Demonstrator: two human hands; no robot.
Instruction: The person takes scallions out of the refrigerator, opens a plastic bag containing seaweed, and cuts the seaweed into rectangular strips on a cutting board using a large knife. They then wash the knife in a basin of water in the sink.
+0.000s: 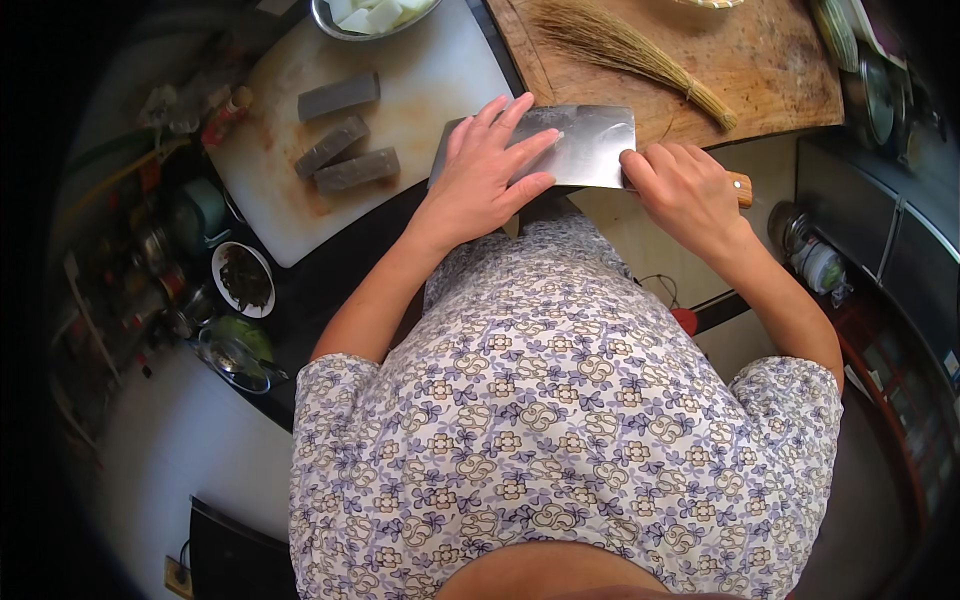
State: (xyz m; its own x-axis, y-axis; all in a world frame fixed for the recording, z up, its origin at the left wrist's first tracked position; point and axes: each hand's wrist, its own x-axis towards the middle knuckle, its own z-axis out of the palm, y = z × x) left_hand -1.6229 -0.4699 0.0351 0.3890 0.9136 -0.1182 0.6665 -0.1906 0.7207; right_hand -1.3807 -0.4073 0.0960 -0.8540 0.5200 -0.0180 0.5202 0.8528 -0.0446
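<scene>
A wide Chinese cleaver [592,139] lies flat-side up over the front edges of the two cutting boards. My right hand [679,180] is closed around its wooden handle [742,189], whose end sticks out past the fist. Fingers spread, my left hand [491,161] rests on the blade's flat face; a small pale scrap sits by a fingertip. To the left, three grey slabs of food, perhaps konjac [339,97], lie on the white plastic cutting board [427,90]. One is set apart; the other two nearly touch.
Behind the slabs stands a metal bowl [330,22] of pale cut chunks. A straw whisk brush [637,56] lies on the wooden board [780,82]. A white bowl of dark food [271,281] and a glass dish [232,367] sit at the left; a striped green gourd [834,34] is far right.
</scene>
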